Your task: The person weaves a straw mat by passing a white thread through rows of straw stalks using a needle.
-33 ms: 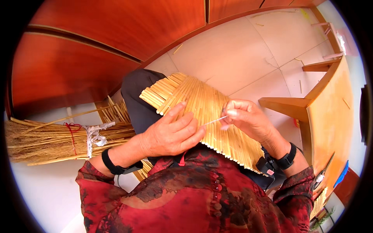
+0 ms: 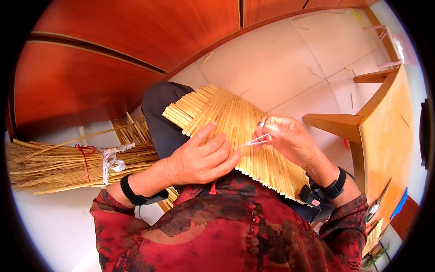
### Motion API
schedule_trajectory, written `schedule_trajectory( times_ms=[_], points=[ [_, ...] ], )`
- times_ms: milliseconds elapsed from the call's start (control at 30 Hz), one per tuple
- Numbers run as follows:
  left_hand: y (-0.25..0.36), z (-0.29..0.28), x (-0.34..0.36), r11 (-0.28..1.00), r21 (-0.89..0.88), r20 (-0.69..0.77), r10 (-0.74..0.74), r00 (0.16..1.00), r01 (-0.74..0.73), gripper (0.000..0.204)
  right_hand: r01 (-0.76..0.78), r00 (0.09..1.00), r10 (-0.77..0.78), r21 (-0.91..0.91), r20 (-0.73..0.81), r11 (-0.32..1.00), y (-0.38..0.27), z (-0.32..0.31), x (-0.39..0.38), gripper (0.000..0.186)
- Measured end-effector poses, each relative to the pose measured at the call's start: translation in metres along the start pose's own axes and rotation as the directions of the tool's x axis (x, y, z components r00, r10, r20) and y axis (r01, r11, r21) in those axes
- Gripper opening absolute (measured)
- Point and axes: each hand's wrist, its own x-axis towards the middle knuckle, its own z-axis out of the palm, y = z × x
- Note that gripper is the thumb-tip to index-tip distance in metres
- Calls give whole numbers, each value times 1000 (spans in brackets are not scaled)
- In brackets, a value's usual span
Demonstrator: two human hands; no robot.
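Note:
A panel of pale yellow stalks [image 2: 235,119], laid side by side in a slanted shape, rests across my lap. My left hand [image 2: 199,156] lies over its near left part, with fingers stretched out and somewhat apart. Pinched in my right hand [image 2: 283,138], above the panel's middle, is a white thread [image 2: 259,140]. Part of this thread looks doubled into a narrow loop, and it runs leftward to beside my left fingertips. Whether those fingertips touch it I cannot tell. A metal ring [image 2: 261,123] sits on a right-hand finger.
On the left lies a bundle of long bristly stalks [image 2: 54,165], tied with red string [image 2: 86,158] and a white strip [image 2: 111,158]. A wooden bench [image 2: 385,131] stands at right, with scissors [image 2: 375,206] on it. Reddish cabinets [image 2: 136,31] line the far side; stalk scraps lie on the tiled floor.
The thread, a single straight line before, now shows a narrow loop by my right fingers. My right hand has turned slightly; my left hand has barely moved.

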Motion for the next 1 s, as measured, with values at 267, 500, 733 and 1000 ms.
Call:
schedule_trajectory(
  times_ms=[267, 500, 733, 1000],
  points=[
    [-9, 3, 1, 994, -66, -56, 87, 995, -90, 19, 36, 996, -7, 345, -87, 938, -10, 25, 17, 29],
    [-7, 4, 1, 991, -119, -39, 58, 998, -62, 14, -36, 987, 41, 33, -155, 999, -20, 31, 15, 30],
    [-12, 3, 0, 987, -148, -6, 66, 998, -66, 12, -106, 982, 106, 11, -157, 994, -29, 15, 25, 31],
    [-2, -11, -16, 993, -42, 11, -109, 994, 109, 30, 143, 827, -535, -855, -173, 498, -45, -22, 14, 19]
  ],
)
